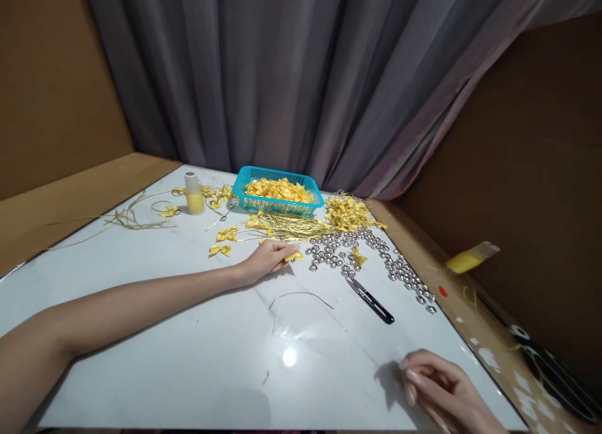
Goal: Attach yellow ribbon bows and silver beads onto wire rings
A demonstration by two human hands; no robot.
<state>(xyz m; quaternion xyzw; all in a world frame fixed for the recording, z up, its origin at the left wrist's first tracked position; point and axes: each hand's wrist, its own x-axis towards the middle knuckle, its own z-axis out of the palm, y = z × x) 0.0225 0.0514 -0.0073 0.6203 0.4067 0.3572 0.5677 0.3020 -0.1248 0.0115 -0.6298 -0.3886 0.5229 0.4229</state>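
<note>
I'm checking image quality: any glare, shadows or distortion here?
Head view: round glare spot on the white tabletop, dark shadow beside the right hand; head view, right side: the yellow bottle leans, probably wide-angle stretch; head view, top: the grey curtain looks dim.

No text, label, brand, number or sign can be read.
</note>
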